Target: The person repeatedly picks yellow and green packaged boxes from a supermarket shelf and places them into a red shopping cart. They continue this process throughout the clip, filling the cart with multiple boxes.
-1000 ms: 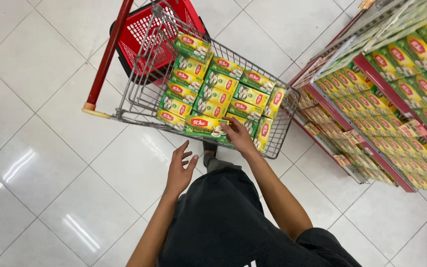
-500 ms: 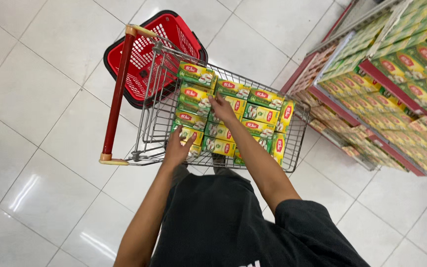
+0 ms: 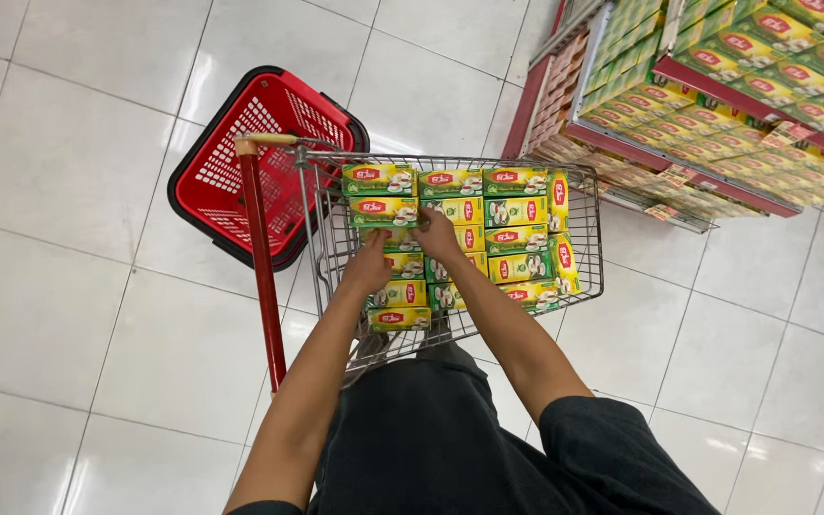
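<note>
Head view over glossy white tile floor [image 3: 78,315], wire trolley [image 3: 588,238] packed with yellow-green boxes [image 3: 517,238], left hand [image 3: 370,269] and right hand [image 3: 436,236] curled around boxes inside trolley, red basket [image 3: 240,167] left of trolley, stocked shelf [image 3: 717,86] right of trolley

Under me lies a glossy white tiled floor [image 3: 78,162] with dark grout lines and soft glare from overhead light, while a red-edged store shelf [image 3: 717,95] packed with green and yellow boxes stands at my upper right.
</note>
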